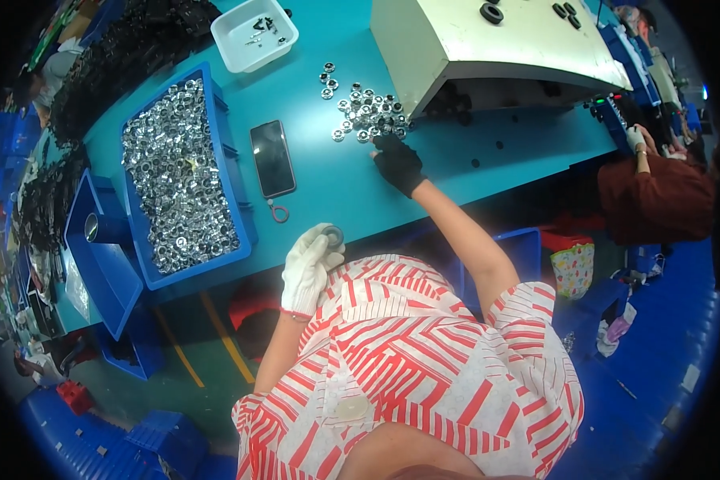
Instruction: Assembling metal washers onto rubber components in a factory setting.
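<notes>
My left hand (306, 270), in a white glove, is closed around a grey round ring-shaped part (333, 235) just off the table's front edge, close to my body. My right hand (399, 165) wears a black glove and reaches over the table. Its fingers are curled down at the near edge of a loose pile of small round metal parts (366, 112). What those fingers hold, if anything, is hidden under the hand. Between the pile and a blue bin lies a dark-screened phone (273, 160) with a red ring strap (278, 213).
The blue bin (230, 180) on the left is full of shiny metal rings. A white tray (221, 42) holds a few small parts. A cream metal housing (424, 60) stands at the back right with black rings (492, 13) on top. Another person (656, 196) sits further right.
</notes>
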Tool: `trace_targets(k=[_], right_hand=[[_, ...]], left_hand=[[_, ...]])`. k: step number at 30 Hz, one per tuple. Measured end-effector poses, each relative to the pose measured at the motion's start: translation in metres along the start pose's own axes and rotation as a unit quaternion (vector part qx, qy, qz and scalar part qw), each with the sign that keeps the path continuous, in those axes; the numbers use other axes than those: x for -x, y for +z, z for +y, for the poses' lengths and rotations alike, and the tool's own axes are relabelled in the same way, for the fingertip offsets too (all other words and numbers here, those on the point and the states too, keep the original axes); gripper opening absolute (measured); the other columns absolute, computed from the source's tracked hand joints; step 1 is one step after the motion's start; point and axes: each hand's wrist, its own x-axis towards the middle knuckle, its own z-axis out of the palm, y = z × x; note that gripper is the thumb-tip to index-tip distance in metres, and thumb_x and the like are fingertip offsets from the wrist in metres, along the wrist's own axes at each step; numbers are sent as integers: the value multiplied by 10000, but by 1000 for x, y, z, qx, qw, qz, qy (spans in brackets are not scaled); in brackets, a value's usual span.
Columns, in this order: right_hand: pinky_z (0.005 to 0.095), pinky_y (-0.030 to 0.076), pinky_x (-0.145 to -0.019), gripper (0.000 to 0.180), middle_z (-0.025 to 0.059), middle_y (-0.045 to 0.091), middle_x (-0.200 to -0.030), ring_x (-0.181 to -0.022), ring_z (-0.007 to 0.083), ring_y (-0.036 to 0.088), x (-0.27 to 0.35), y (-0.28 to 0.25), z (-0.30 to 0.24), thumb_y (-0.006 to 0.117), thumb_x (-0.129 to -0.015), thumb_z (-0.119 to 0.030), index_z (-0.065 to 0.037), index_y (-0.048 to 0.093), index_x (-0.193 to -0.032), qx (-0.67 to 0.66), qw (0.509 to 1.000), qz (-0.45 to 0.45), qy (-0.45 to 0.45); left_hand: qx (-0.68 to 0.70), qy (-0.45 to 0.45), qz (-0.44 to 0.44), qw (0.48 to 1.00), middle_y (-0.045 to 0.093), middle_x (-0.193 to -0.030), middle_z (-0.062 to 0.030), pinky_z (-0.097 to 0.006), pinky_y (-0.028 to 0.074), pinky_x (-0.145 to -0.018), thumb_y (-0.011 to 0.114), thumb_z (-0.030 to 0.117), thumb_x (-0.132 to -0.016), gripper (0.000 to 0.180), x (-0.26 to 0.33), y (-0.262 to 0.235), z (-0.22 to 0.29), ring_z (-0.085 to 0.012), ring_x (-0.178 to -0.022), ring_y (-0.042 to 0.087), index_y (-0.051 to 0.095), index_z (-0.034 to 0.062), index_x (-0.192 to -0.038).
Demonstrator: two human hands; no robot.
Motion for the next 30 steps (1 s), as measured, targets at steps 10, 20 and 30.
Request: trace_targets(k=[10, 20, 30], right_hand=[[437, 495, -685, 152, 123, 594, -895, -832, 319, 610, -26, 38, 8, 562, -791, -166, -136, 607, -932, 107, 990, 7, -95], [402, 506, -700, 181, 70, 604, -985, -866, 288, 616, 24, 17, -1, 615, -779, -132, -139, 596, -959, 102, 988, -49, -101], [297, 498, -771, 300, 77, 603, -1036, -912, 182, 628, 94, -53, -87, 687, -792, -98, -95, 585, -1074, -272, 941, -187, -73]], left_hand=[[46, 35, 26, 998, 597, -987, -81, -258, 520, -708, 603, 152, -885, 348, 1, -17, 5, -179, -840, 599, 523, -17, -1178], [31, 25, 48, 998, 576, -1076, -124, -309, 533, -802, 556, 82, -885, 369, -4, 3, 3, -219, -946, 600, 481, -39, -1225], [2, 18, -11, 1000, 593, -1069, -133, -266, 570, -736, 571, 36, -879, 377, -10, 19, -5, -208, -911, 630, 474, -50, -1233]])
